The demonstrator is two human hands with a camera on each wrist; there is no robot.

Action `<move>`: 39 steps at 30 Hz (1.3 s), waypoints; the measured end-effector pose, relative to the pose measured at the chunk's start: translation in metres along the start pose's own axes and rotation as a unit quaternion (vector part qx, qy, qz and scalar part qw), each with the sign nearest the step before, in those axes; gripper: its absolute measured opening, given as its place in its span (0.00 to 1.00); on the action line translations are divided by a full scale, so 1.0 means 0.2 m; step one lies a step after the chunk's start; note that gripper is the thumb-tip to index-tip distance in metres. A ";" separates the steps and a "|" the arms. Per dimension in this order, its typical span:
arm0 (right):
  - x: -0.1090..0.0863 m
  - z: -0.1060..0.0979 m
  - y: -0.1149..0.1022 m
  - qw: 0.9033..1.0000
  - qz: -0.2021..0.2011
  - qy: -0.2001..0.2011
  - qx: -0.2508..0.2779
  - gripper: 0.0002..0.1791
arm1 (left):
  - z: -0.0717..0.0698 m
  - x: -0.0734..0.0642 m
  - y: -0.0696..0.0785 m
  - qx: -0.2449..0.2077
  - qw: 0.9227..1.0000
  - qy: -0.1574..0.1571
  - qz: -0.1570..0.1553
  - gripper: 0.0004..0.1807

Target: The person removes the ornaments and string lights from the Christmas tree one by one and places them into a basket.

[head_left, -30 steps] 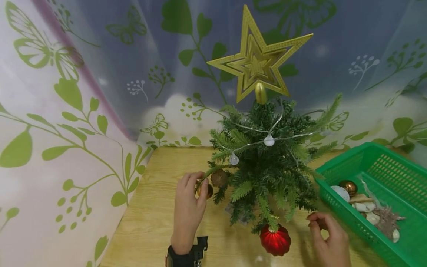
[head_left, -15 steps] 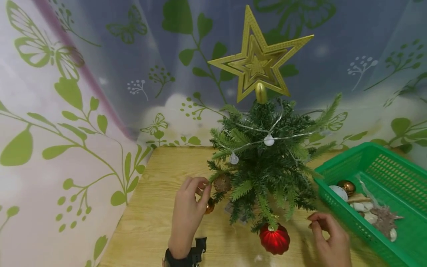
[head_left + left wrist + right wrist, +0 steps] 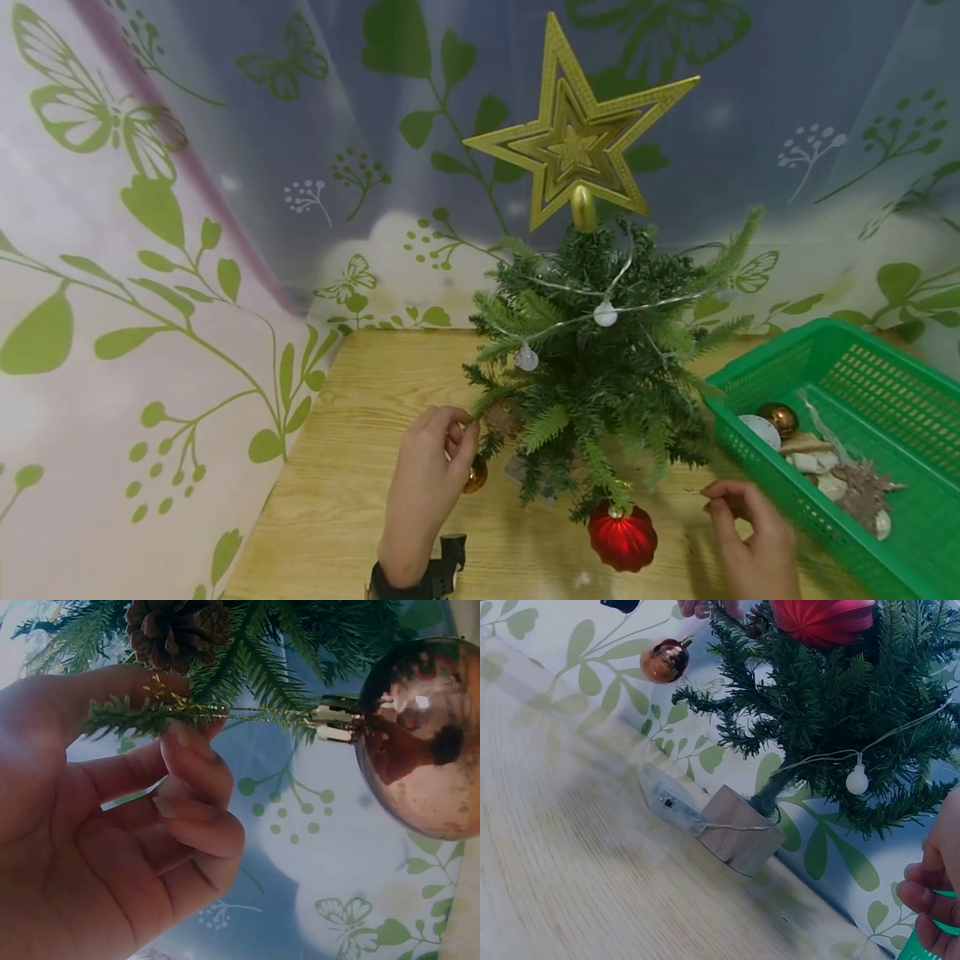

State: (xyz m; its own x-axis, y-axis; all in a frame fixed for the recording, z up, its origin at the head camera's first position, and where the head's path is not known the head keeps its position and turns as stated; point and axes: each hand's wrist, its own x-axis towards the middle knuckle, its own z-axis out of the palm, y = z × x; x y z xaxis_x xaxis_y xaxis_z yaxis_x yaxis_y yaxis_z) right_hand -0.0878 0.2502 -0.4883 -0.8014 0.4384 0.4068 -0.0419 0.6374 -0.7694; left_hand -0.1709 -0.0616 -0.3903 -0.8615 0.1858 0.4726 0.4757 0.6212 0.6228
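Observation:
A small artificial Christmas tree (image 3: 600, 392) stands on the table, topped by a gold star (image 3: 573, 142). At its left side my left hand (image 3: 427, 479) pinches a branch tip (image 3: 127, 718) along with a glittery gold string (image 3: 247, 712). From that string hangs a shiny copper bauble (image 3: 420, 742), partly behind the hand in the head view. A pine cone (image 3: 178, 630) sits just beside these fingers. My right hand (image 3: 753, 533) hovers between the tree and the basket, its fingers loosely curled and holding nothing visible. Nearest to it on the tree is a red ribbed bauble (image 3: 622, 537).
At the right stands a green plastic basket (image 3: 772, 496) with a copper bauble, shells and a starfish-like piece inside. A light string (image 3: 555, 323) wraps the tree. A clear battery box (image 3: 667, 801) lies by the wooden base (image 3: 742, 832). Patterned curtain hangs behind.
My left hand has shifted slightly down and right with the branch tip. The copper bauble now hangs lower, below the fingers. My right hand has barely moved.

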 end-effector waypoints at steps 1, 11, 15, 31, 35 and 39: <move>0.00 0.00 0.00 1.000 0.001 0.001 -0.001 0.09 | 0.00 0.00 0.00 -0.001 1.000 -0.003 0.000 0.02; 0.04 -0.06 0.01 0.998 0.053 0.024 -0.012 0.07 | -0.03 -0.02 0.03 -0.013 0.999 -0.036 -0.007 0.02; 0.04 -0.07 0.01 0.998 0.060 0.023 -0.023 0.07 | -0.03 -0.02 0.04 -0.010 0.999 -0.044 -0.009 0.02; 0.03 -0.07 0.01 0.999 0.041 0.019 -0.014 0.07 | -0.01 -0.03 0.11 -0.041 0.997 -0.063 0.011 0.14; 0.03 -0.08 0.01 0.999 0.044 0.022 -0.013 0.07 | -0.01 -0.03 0.11 -0.039 0.996 -0.077 0.011 0.15; 0.03 -0.08 0.01 0.999 0.049 0.014 -0.015 0.07 | 0.01 -0.03 0.12 -0.012 0.996 -0.084 0.020 0.16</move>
State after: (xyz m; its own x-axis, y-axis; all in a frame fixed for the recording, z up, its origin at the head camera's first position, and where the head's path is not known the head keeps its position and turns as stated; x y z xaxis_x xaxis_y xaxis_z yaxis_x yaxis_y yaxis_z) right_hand -0.0821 0.2643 -0.4792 -0.7841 0.5164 0.3442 0.0542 0.6095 -0.7910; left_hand -0.1537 -0.0459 -0.3794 -0.8587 0.3355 0.3873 0.5120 0.5925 0.6219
